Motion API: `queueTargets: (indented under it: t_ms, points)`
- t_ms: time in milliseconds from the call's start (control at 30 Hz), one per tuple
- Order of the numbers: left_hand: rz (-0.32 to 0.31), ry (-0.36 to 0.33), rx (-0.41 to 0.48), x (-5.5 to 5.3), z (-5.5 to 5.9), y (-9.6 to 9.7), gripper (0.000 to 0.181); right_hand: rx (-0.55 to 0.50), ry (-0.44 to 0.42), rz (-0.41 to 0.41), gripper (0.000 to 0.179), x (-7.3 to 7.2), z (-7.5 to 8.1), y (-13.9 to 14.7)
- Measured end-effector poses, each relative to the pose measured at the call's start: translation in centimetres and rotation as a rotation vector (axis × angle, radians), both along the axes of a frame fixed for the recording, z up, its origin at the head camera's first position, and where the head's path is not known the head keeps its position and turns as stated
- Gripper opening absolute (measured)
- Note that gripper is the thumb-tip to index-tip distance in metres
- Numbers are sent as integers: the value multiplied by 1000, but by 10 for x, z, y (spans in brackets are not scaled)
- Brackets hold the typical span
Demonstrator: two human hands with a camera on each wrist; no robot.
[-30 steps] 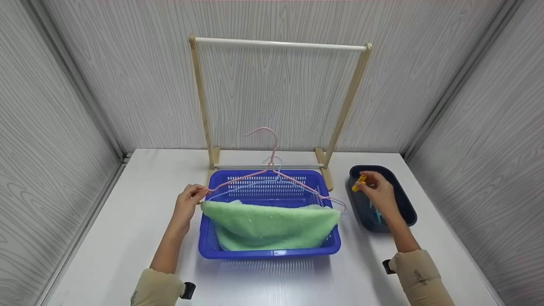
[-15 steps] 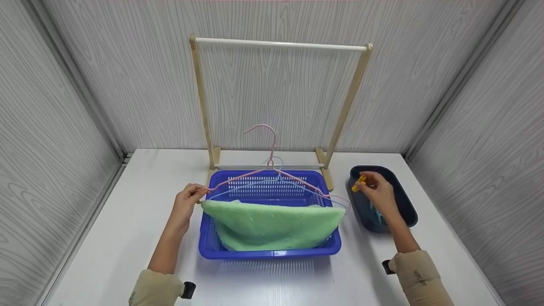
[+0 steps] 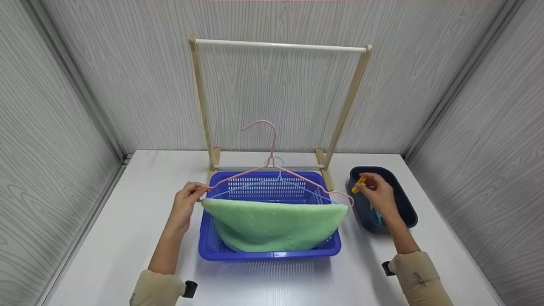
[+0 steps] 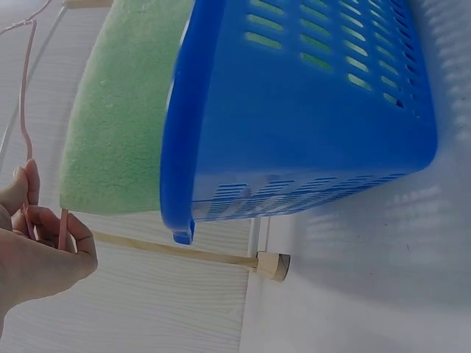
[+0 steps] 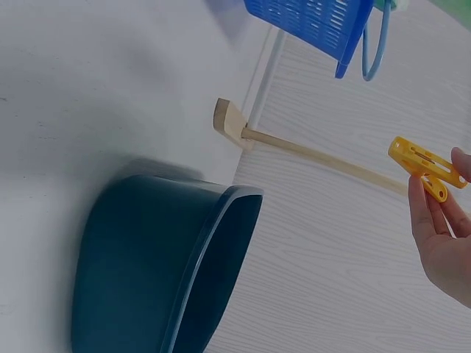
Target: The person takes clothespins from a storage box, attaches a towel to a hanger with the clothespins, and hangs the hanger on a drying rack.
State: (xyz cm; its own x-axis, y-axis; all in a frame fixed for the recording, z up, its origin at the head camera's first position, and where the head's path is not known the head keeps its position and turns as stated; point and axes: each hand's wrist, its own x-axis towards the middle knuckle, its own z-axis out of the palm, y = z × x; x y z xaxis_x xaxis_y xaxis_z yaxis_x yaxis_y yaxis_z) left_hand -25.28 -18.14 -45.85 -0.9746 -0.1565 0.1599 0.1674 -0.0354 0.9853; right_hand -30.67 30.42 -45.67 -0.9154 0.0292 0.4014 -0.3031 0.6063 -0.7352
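Note:
My left hand [image 3: 186, 203] grips the left end of a pink clothes hanger [image 3: 255, 170], seen close up in the left wrist view. A light green towel [image 3: 276, 223] is draped over the hanger's lower bar and hangs down into a blue basket [image 3: 272, 256]. Behind the pink hanger, a light blue hanger [image 3: 250, 185] is partly covered by the towel. My right hand [image 3: 377, 191] pinches a yellow clothespin [image 5: 421, 163] between thumb and fingers, above the dark bin [image 3: 403, 204]. Whatever lies under the towel is hidden.
Behind the basket stands a wooden rack with a white top rod [image 3: 280, 45]. Several teal clips [image 3: 377, 216] lie in the dark bin on the right. Grey wood-grain panels [image 3: 68, 110] enclose the white table [image 3: 123, 204] at the back and both sides.
The pink hanger's hook has risen, and its right end has shifted up and to the right with the towel's edge. Both hands stay almost where they were.

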Motion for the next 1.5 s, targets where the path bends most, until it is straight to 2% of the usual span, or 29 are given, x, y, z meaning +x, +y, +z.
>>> queueTargets:
  t_ms: [667, 867, 900, 1067, 1100, 1133, 1200, 1233, 1300, 1367, 1433, 1467, 1500]
  points:
    - [-7, -6, -34, 9, 21, 6, 22, 8, 16, 0, 36, 2, 0, 1]
    - [-3, -11, -43, 10, 30, 8, 21, -2, 16, 4, 35, 2, 3, 0]
    - [-2, -6, -43, 11, 32, 8, 21, -39, 22, 39, 35, -11, -12, 10]
    - [3, 13, -44, 13, 41, 9, 22, -74, 37, 79, 36, -12, -12, 12]
    - [5, 13, -43, 13, 42, 9, 21, -109, 57, 105, 35, -17, -19, 17]
    - [7, 14, -44, 14, 43, 10, 20, -92, 52, 82, 36, -8, -7, 10]
    - [11, 10, -46, 14, 46, 11, 19, -120, 69, 85, 37, -21, -25, 20]
    - [12, 10, -46, 14, 46, 11, 18, -148, 69, 112, 35, -20, -26, 20]
    - [14, 9, -45, 14, 48, 11, 17, -157, 73, 93, 36, -36, -47, 33]
    - [16, 9, -43, 13, 50, 11, 17, -147, 58, 73, 36, -43, -55, 38]
    - [20, 16, -39, 13, 52, 11, 15, -141, 47, 62, 36, -42, -53, 37]
    - [23, 19, -37, 13, 53, 10, 15, -124, 52, 31, 37, -47, -58, 39]
    - [26, 21, -37, 12, 54, 10, 14, -120, 51, 38, 36, -41, -49, 34]
